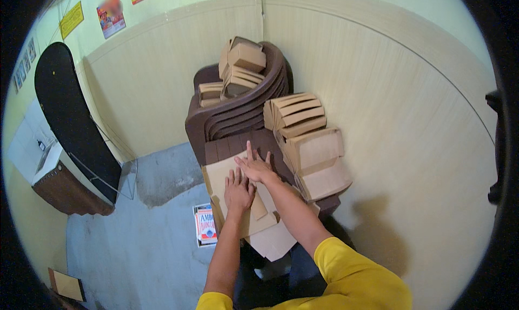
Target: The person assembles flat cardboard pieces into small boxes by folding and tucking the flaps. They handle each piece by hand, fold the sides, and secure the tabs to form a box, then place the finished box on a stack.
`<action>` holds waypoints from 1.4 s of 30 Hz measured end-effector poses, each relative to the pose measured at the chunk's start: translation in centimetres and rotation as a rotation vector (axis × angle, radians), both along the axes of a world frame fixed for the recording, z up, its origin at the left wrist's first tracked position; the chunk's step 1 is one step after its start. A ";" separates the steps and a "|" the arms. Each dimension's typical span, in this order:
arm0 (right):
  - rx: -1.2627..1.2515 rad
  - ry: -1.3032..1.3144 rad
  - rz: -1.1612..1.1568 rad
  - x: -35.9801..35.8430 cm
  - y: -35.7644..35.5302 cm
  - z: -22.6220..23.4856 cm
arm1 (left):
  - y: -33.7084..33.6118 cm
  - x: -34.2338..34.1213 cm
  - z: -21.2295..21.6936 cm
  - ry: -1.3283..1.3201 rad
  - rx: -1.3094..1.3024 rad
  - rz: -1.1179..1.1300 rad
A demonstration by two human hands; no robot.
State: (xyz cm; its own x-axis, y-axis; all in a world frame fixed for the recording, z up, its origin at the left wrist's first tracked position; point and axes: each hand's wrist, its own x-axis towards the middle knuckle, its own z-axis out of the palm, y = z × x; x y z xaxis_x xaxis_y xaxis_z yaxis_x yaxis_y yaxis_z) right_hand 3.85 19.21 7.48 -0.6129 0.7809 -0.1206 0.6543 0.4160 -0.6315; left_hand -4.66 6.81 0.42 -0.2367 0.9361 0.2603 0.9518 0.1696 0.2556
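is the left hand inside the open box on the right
No, the left hand rests palm down on the flat cardboard sheet.

Looks like a small shop's back rm, prob., tho I can't tell 4 sure: brown boxes (pixel 296 114) sit along the back & right edges of the stacked chairs (pixel 201 114), bright posters (pixel 111 22) hang up, & there's a sink (pixel 48 161) w/ white tiles (pixel 28 129).
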 end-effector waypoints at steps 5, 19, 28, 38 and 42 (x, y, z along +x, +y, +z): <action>-0.177 0.336 -0.178 0.5 3.6 -1.1 | 0.3 0.0 1.2 -0.164 -0.014 0.084; 0.035 0.359 -0.264 -1.6 5.9 -7.1 | 4.3 -0.7 0.3 -0.070 0.079 0.178; -0.018 0.601 -0.147 -0.9 5.1 -8.6 | 4.9 -0.7 1.7 -0.079 -0.132 0.220; 0.281 0.124 0.119 0.1 3.9 -6.1 | 4.9 -0.4 1.2 -0.049 -0.078 0.243; 0.278 0.031 0.211 0.7 3.0 -4.9 | 4.8 -0.4 1.3 -0.166 0.035 0.269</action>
